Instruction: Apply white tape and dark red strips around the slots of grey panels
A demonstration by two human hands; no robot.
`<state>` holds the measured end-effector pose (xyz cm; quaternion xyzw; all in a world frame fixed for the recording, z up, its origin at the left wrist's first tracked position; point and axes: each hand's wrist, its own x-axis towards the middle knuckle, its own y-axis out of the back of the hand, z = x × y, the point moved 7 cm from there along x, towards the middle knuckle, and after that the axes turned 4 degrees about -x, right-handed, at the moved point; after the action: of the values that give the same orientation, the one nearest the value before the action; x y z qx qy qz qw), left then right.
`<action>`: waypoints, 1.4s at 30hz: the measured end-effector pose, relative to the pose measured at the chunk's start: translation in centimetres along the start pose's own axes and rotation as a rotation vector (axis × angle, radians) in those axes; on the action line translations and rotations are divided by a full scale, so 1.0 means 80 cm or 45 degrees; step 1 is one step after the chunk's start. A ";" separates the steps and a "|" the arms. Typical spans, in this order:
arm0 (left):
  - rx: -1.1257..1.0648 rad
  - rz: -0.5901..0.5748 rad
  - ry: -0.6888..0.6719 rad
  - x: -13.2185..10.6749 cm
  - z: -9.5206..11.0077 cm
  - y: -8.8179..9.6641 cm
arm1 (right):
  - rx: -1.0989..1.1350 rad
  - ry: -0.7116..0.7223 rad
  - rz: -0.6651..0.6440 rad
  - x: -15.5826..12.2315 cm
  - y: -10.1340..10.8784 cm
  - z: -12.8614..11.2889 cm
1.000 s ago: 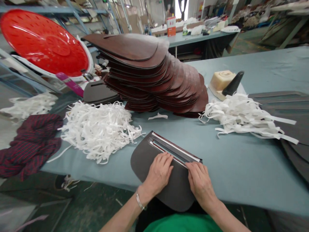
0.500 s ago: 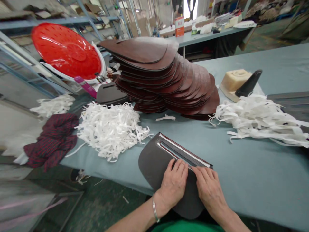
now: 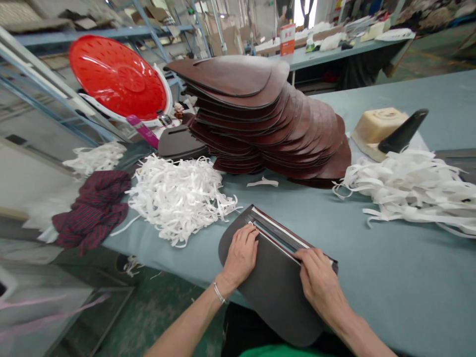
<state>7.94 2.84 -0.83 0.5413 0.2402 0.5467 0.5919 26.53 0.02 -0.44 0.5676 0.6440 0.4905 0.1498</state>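
A dark grey leather panel (image 3: 275, 285), rounded at its ends and cut with a long slot, lies at the table's near edge and partly overhangs it. White tape (image 3: 280, 225) runs along the slot's far side, with a brown edge beyond. My left hand (image 3: 241, 253), with a bangle at the wrist, has its fingers closed over the near slot edge at its left end. Toward the right end, my right hand (image 3: 320, 275) grips the same edge with bent fingers. Both fingertips and thumbs are partly hidden.
Behind the panel rises a tall stack of brown leather pieces (image 3: 267, 124). White strips lie heaped at left (image 3: 182, 196) and right (image 3: 416, 191). A yellowish block (image 3: 375, 126) with a black-handled tool (image 3: 403, 131) sits back right. A red basin (image 3: 119, 79) and striped cloth (image 3: 96, 208) are left.
My left hand has slid up and left along the slot edge, away from my right hand, which stays near the right end. The whole view has shifted slightly.
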 end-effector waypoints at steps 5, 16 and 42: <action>-0.063 -0.013 0.033 -0.001 -0.003 0.003 | 0.171 0.105 0.004 0.044 -0.033 -0.023; -0.008 -0.019 0.059 0.002 -0.004 -0.002 | -0.431 0.388 0.003 0.040 -0.072 -0.068; -0.039 -0.181 -0.030 0.044 0.065 -0.008 | -0.290 0.288 0.018 -0.023 -0.028 -0.051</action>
<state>13.78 4.19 1.24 0.5200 0.2626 0.5007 0.6402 22.76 -3.16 -0.96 0.4928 0.5931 0.6220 0.1362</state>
